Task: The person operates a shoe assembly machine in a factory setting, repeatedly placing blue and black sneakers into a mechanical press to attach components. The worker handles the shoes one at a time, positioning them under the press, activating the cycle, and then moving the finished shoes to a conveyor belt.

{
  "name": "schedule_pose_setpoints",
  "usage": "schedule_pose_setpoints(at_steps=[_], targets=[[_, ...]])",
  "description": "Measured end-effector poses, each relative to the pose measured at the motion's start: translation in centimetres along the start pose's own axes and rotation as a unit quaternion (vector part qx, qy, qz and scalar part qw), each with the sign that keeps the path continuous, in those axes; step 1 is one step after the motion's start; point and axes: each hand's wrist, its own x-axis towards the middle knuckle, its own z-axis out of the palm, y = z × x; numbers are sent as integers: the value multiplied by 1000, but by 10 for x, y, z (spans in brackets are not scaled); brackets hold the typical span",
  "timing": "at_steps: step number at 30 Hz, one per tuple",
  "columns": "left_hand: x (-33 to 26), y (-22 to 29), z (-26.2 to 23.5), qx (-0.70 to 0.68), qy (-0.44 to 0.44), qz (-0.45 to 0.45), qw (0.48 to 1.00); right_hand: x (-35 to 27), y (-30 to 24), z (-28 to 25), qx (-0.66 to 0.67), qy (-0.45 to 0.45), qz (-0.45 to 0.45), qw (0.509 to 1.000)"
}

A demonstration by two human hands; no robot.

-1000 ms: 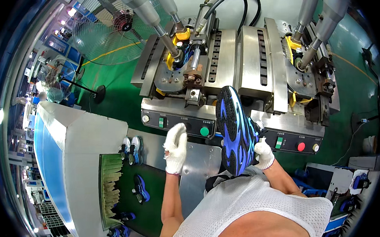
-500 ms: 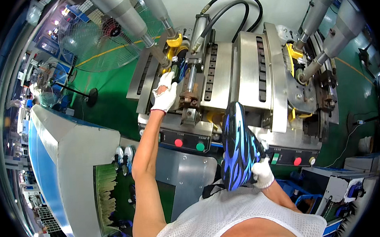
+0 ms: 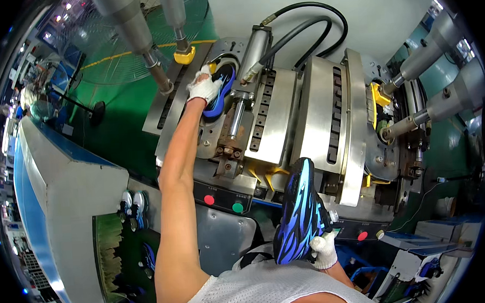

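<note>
Since half a second ago the left hand (image 3: 204, 88) has reached a little further into the press and now lies on the blue shoe (image 3: 219, 90) that sits in the left station of the steel press machine (image 3: 284, 111), gloved fingers curled over its near edge; a full second ago that hand was down by the control buttons, well short of the station. The right hand (image 3: 323, 250) has hardly moved: it keeps its hold low, close to the body, closed around the heel end of a second blue-patterned shoe (image 3: 300, 211), which stands nearly upright with its sole turned toward the camera.

Judging from how things lie, one shoe is already seated in the left station (whether it is being set in or lifted out cannot be told from this view), and the second shoe is not yet loaded anywhere. The right station (image 3: 386, 127), with its yellow clamp, looks unoccupied. Red and green buttons (image 3: 223, 203) on the front panel are untouched at this moment, well below the left hand. More blue shoes (image 3: 133, 204) wait on the grey side stand (image 3: 64, 194) to the person's left, so plenty of pairs appear left to process.
</note>
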Motion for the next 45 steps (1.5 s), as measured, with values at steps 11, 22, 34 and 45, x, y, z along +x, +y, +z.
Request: schedule_pose_setpoints(at_steps=[11,22,34,45], targets=[[-277,-46,-172,-199,179,28,963,94,-5,137,-157,-33,-1,987],[-609,-143,-72,-105,48,-411,904,489,41,242,-504,63,-128,851],[-793,-108,24,-69,162,-592,787,643,87,221,-659,90,-88,742],[-815,-116,57,-58,258,-574,775,173,122,239,-620,-229,-331,673]])
